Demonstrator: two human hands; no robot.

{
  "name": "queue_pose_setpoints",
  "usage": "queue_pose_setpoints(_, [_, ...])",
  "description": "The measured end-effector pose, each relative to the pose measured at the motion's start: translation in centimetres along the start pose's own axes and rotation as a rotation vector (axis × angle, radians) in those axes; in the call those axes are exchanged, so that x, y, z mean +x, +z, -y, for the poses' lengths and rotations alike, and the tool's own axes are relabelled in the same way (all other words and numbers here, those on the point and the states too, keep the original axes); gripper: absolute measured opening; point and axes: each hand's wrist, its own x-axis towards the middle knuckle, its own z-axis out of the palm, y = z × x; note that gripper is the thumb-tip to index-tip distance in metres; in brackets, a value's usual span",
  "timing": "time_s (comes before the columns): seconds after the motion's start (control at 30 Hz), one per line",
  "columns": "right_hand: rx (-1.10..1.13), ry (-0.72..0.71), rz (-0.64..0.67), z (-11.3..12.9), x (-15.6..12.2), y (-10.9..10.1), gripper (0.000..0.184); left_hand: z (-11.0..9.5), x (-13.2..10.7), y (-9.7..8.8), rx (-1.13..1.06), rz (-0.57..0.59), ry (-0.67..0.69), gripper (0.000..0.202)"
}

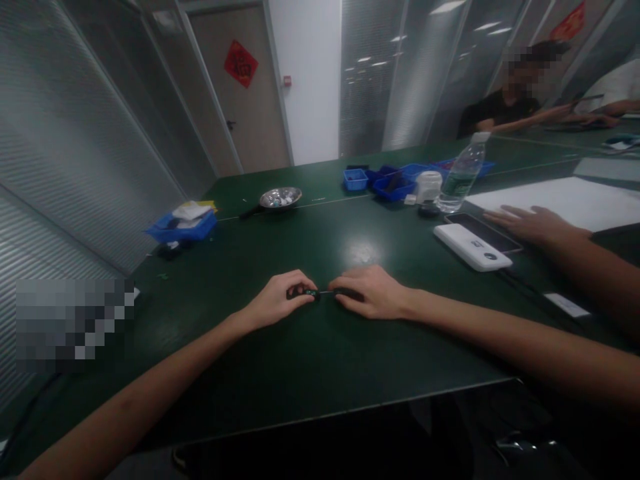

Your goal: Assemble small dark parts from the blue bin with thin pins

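Low over the green table (240, 353), my left hand (283, 295) pinches a small dark piece (311, 293) with green specks; its kind is too small to make out. My right hand (373, 292) is closed around the dark handle of a screwdriver (350, 293), which lies level and points left. Its thin metal shaft bridges the short gap between my hands, and the tip meets or nearly meets the dark piece. My fingers partly cover both things.
A metal pan (281, 198) with small parts stands ahead, a blue tray (183, 228) to the left. Blue bins (395, 187), a water bottle (463, 177), a white power bank (473, 248) and a phone (483, 232) are right. A co-worker's hand (543, 223) rests on white paper (565, 197).
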Motion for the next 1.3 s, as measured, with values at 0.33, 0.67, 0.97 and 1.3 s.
queue_pose_setpoints(0.33, [0.153, 0.056, 0.054, 0.21, 0.28, -0.04, 0.031, 0.13, 0.00, 0.10, 0.000, -0.005, 0.014, 0.019])
queue_pose_setpoints(0.67, [0.206, 0.009, 0.039, 0.32, 0.37, -0.04, 0.027, -0.19, 0.05, 0.62, -0.053, 0.057, 0.016, 0.021])
queue_pose_setpoints(0.97, [0.259, -0.036, 0.036, 0.52, 0.69, 0.28, 0.029, -0.39, 0.34, 0.95, -0.004, 0.062, 0.058, 0.021])
queue_pose_setpoints(1.3, [0.293, 0.065, -0.066, 0.10, 0.55, 0.45, 0.028, -0.72, -0.12, 0.44, 0.012, 0.071, 0.062, 0.037])
